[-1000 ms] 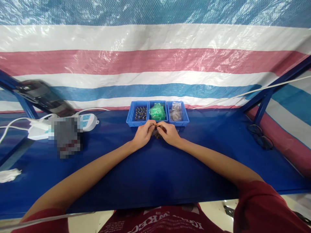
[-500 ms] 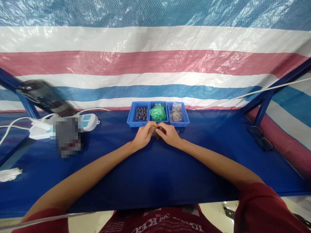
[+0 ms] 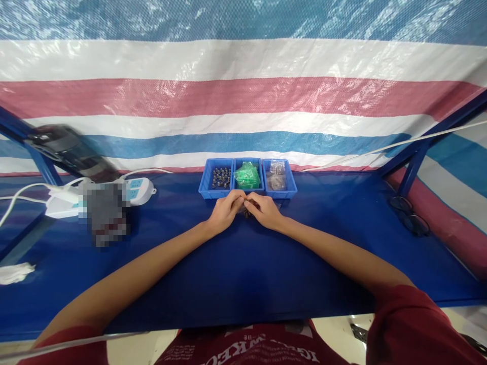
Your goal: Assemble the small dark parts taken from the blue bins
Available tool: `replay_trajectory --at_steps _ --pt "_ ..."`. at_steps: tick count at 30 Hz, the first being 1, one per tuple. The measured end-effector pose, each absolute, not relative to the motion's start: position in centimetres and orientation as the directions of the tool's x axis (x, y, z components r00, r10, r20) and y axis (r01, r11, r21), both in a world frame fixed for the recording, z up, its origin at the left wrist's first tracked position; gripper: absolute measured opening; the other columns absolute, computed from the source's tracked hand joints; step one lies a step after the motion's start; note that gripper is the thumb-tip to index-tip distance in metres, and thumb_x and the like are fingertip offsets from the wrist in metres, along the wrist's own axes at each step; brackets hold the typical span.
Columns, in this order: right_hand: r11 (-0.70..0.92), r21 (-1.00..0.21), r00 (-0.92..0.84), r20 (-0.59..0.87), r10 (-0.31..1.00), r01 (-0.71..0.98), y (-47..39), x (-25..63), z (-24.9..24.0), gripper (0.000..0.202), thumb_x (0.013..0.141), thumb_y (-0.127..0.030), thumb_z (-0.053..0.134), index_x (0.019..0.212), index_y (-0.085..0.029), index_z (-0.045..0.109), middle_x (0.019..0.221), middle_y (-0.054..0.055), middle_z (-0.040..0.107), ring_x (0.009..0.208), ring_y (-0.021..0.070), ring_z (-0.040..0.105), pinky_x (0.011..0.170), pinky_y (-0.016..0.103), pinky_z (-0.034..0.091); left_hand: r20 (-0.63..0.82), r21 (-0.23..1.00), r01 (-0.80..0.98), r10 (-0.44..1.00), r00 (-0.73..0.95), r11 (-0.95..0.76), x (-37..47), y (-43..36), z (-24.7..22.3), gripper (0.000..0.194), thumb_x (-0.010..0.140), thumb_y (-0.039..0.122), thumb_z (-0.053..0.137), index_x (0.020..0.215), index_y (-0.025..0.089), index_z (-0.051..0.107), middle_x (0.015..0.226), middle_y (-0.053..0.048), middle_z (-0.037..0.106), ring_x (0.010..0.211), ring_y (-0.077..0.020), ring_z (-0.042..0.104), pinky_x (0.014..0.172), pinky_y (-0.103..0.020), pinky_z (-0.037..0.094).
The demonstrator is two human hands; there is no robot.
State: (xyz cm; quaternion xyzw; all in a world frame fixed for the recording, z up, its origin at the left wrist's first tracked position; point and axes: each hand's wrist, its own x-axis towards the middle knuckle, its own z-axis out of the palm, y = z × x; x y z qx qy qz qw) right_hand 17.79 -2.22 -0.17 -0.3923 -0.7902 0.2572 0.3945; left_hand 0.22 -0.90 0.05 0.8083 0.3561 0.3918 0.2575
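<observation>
My left hand (image 3: 227, 210) and my right hand (image 3: 265, 209) meet in front of the blue bins, fingertips pinched together. Whatever small piece lies between them is mostly covered by the fingers. Below the fingertips a few small dark metallic parts (image 3: 247, 213) show on the table, partly hidden. Just beyond my hands stand three blue bins in a row. The left bin (image 3: 206, 183) holds several small dark metal parts (image 3: 221, 177). In the middle one lies a clear bag of green pieces (image 3: 247, 176). Clear bags of greyish pieces (image 3: 276, 180) fill part of the right bin (image 3: 291, 185).
On the left are a white power strip (image 3: 142, 191) with cables, a dark bottle (image 3: 70, 152) leaning back, a pixelated dark object (image 3: 107, 213) and a white crumpled cloth (image 3: 15, 274). Eyeglasses (image 3: 413, 218) rest on the blue table (image 3: 243, 274) at right. A striped sheet (image 3: 243, 96) hangs behind.
My hands stay in the same place, with only a slight shift of the fingertips around the piece between them. The bins and other things have not moved.
</observation>
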Motion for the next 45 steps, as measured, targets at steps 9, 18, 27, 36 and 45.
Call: replay_trajectory --at_steps 9,18,27,36,45 --pt "0.562 -0.720 -0.358 0.440 0.824 0.408 -2.11 17.89 -0.27 0.021 0.094 -0.030 0.040 0.087 -0.017 0.054 0.068 -0.001 0.055 0.060 0.0116 0.051 0.060 0.022 0.036 0.523 0.728 0.276 0.769 0.367 -0.627 0.28 -0.79 0.18 0.020 0.085 0.033 0.058 0.094 0.017 0.067 0.076 -0.002 0.066 0.048 -0.0072 0.053 0.053 -0.021 0.048" --pt "0.579 -0.714 -0.351 0.466 0.812 0.394 -2.09 17.87 -0.46 0.025 0.094 -0.031 0.038 0.082 -0.017 0.054 0.066 -0.001 0.054 0.058 0.0107 0.049 0.060 0.022 0.035 0.511 0.789 0.239 0.820 0.256 -0.566 0.36 -0.56 0.38 0.019 0.082 0.035 0.061 0.085 0.016 0.065 0.086 -0.004 0.064 0.060 -0.0097 0.058 0.049 -0.020 0.048" --pt "0.591 -0.692 -0.366 0.468 0.804 0.415 -2.13 17.74 -0.34 0.020 0.092 -0.028 0.042 0.082 -0.017 0.056 0.066 0.000 0.056 0.058 0.0113 0.051 0.061 0.022 0.037 0.487 0.773 0.299 0.826 0.285 -0.559 0.44 -1.04 0.23 0.017 0.088 0.032 0.053 0.095 0.018 0.059 0.078 0.000 0.062 0.057 -0.0075 0.058 0.055 -0.018 0.049" --pt "0.578 -0.687 -0.373 0.445 0.814 0.440 -1.98 17.75 -0.44 0.019 0.090 -0.025 0.044 0.080 -0.017 0.058 0.068 0.001 0.059 0.060 0.0125 0.052 0.064 0.024 0.038 0.517 0.696 0.398 0.802 0.301 -0.598 0.36 -1.00 0.20 0.018 0.088 0.033 0.053 0.093 0.018 0.061 0.086 -0.002 0.065 0.064 -0.0096 0.061 0.062 -0.019 0.050" --pt "0.579 -0.687 -0.376 0.445 0.813 0.438 -2.10 17.76 -0.40 0.020 0.089 -0.025 0.046 0.074 -0.017 0.058 0.066 0.001 0.060 0.058 0.0118 0.051 0.062 0.023 0.038 0.481 0.766 0.306 0.820 0.310 -0.565 0.42 -1.16 0.51 0.017 0.091 0.031 0.049 0.095 0.017 0.056 0.069 0.002 0.062 0.047 -0.0055 0.050 0.051 -0.018 0.044"
